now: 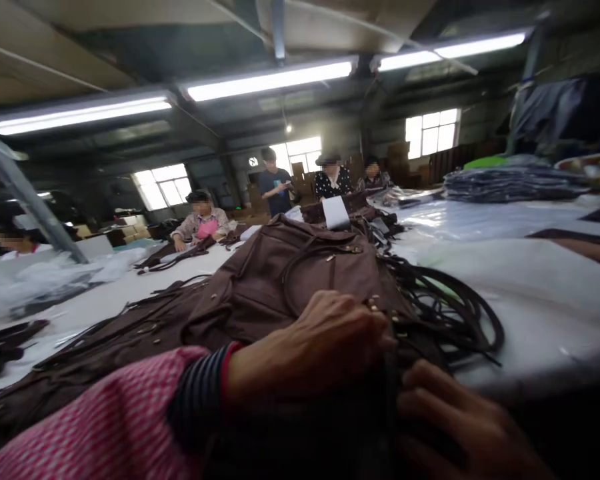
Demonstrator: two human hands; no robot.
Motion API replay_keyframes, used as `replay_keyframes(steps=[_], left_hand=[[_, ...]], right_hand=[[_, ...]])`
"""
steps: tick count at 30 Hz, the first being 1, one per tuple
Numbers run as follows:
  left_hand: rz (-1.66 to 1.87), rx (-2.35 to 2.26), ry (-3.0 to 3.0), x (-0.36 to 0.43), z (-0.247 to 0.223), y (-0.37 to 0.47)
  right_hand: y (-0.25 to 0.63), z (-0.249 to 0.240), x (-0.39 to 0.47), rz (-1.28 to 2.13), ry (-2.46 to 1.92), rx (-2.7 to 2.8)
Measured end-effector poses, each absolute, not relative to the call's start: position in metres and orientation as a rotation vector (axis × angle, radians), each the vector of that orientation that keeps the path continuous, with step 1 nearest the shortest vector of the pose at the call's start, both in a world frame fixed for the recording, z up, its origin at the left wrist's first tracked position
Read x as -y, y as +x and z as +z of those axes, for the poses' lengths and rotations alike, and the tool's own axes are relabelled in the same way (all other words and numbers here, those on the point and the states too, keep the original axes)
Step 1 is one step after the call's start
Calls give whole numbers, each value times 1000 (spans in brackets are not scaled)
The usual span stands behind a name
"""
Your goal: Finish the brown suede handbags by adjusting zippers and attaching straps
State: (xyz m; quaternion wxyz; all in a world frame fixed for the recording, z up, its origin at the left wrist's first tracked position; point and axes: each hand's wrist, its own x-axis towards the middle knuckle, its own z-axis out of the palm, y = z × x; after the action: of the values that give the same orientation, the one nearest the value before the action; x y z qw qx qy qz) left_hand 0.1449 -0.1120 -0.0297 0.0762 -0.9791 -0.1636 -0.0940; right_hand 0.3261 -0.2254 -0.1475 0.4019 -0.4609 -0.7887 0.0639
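A dark brown bag (300, 263) with brass-coloured fittings lies in front of me on the table. My left hand (343, 330), in a pink checked sleeve with a striped cuff, is closed in a fist at the bag's near right part, beside some metal fittings. To its lower right, the curled fingers of my right hand (455, 413) grip the dark near part of the bag. Shadow and blur hide the exact spot that each hand pinches. Long brown straps (460, 300) loop out to the right of the bag.
More brown bags (145, 333) spread to the left. A white-covered table (520, 287) extends right, with a stack of plastic-wrapped goods (515, 181) on it. Clear plastic wrap (80, 270) is heaped at left. Several people are across the table, one person (205, 223) handling brown pieces.
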Motion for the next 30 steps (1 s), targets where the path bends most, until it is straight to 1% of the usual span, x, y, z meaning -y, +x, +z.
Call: replay_keyframes(steps=[2,3,5,7,9,12,15,20,24,28,30], left_hand=[[-396,644,-2950,153,-48,122],[-570,696,-2881,167,-60,113],[-779,768,-2769,186,-83,100],[-879,787,-2738,197,-102,94],[-881,771,-2794,204,-114,94],[-879,789,-2853,210,-123,101],[-988,835,-2809,210,-124,110],[-997,707,-2680,198,-119,123],[-984,736,-2653,193,-122,133],[-987,792,-2628,189,-131,137],[-951,790,-2629,187,-134,136]], right_hand=[[321,-149,228,198,-1213,1960],[318,-148,229,215,-1220,1932],[313,-142,232,255,-1188,1857],[311,-134,235,346,-1161,1794],[312,-127,237,465,-1164,1744],[315,-120,240,647,-1277,1679],[317,-118,242,788,-1388,1654],[323,-108,245,787,-1339,1686],[331,-96,251,893,-1256,1693],[335,-103,250,1028,-1198,1641],[338,-110,248,1012,-1168,1663]])
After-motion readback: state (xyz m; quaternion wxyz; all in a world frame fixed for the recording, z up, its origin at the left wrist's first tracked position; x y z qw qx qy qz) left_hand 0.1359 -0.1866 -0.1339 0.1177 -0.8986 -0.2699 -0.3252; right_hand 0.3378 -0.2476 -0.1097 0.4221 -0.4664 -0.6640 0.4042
